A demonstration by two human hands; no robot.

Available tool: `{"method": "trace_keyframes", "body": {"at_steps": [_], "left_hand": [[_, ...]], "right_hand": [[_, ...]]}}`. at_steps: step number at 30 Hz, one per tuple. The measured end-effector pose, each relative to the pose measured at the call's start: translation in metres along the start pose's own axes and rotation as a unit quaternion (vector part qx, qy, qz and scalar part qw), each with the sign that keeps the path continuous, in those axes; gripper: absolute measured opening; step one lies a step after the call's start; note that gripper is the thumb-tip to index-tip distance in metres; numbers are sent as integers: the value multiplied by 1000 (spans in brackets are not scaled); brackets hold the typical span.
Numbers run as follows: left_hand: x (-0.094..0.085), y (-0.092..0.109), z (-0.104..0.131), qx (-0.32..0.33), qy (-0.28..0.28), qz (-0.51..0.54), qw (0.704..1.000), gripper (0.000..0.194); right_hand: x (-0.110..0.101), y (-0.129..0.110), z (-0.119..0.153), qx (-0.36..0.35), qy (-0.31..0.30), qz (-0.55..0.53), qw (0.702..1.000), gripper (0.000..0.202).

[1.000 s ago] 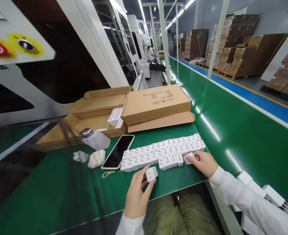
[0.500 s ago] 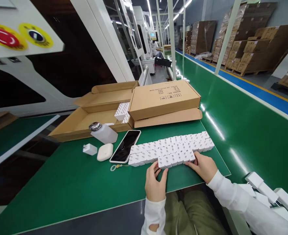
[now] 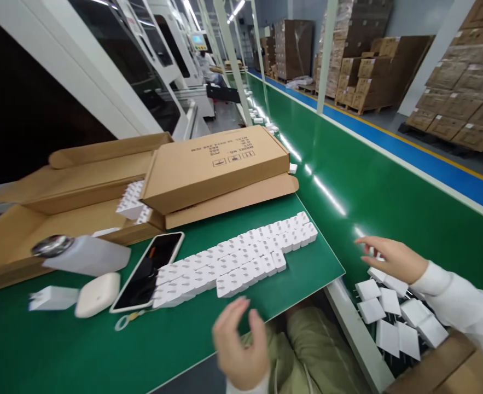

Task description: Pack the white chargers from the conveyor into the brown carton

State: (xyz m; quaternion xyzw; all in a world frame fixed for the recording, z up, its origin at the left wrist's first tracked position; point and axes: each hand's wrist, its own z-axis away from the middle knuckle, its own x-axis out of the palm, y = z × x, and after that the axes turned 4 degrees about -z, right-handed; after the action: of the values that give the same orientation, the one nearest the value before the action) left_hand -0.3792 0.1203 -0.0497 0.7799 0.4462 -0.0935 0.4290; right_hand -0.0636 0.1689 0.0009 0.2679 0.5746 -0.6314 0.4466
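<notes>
Many smooth white cuboids, left hand curved, fingers spread, right hand parted near pronged blocks

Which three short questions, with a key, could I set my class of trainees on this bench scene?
1. Choose one: what lies between the white case and the plug rows?
a) a carton
b) the phone
c) a bottle

2. True or false: the left hand is empty.

3. Fill in the blank: the loose plugs beside the bench are nearer the ____.

Key: 1. b; 2. true; 3. right hand.
</notes>
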Motion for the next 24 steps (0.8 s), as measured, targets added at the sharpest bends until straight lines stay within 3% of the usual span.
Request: {"method": "trace_keyframes", "body": {"at_steps": [2, 4, 6, 9, 12, 15, 17, 20, 24], "left_hand": [[18, 38, 11, 104, -160, 100, 976, 32], [44, 77, 21, 186, -316, 163, 916, 30], [73, 109, 27, 219, -407, 140, 875, 29], [112, 134, 34, 196, -490, 28, 849, 34], [135, 140, 40, 169, -528, -45, 831, 33], [146, 140, 44, 151, -515, -74, 841, 31], [150, 140, 46, 132, -500, -93, 851, 42], [148, 139, 47, 142, -484, -85, 859, 56], [126, 140, 48, 147, -469, -54, 869, 33]], "right_hand": [[-2, 42, 24, 60, -17, 99, 993, 47], [10, 68, 39, 67, -30, 131, 989, 52], [26, 75, 43, 66, -15, 144, 987, 53], [42, 65, 36, 52, 13, 167, 985, 54], [39, 54, 27, 1, 8, 182, 983, 50], [23, 51, 26, -30, 4, 199, 980, 29], [10, 53, 32, -11, 28, 213, 977, 29], [-2, 58, 48, 54, 60, 261, 962, 48], [8, 58, 67, 119, 14, 306, 945, 43]]}}
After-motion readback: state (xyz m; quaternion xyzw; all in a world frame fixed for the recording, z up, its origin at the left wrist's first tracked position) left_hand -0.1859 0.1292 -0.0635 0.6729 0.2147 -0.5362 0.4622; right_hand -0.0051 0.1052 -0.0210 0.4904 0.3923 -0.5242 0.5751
